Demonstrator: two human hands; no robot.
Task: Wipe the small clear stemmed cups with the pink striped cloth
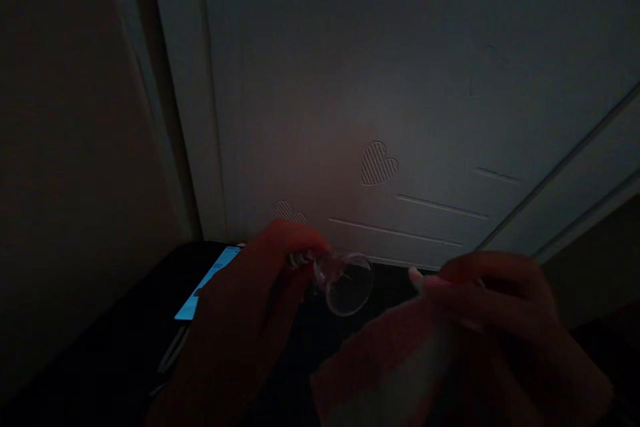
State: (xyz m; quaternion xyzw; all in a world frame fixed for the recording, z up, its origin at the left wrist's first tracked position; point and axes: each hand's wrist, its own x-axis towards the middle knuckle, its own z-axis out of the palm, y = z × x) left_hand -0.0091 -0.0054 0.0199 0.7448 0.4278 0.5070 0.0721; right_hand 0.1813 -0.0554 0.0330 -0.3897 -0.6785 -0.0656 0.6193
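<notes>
The scene is very dark. My left hand is closed around the stem end of a small clear glass, which lies tilted with its open mouth toward me. My right hand is closed, pinching a pale pinkish cloth that hangs just below and to the right of the glass. The two hands are close together but apart.
A phone with a lit blue screen lies on a dark surface behind my left hand. A white panel with raised heart shapes and ridges stands right behind. A plain wall fills the left.
</notes>
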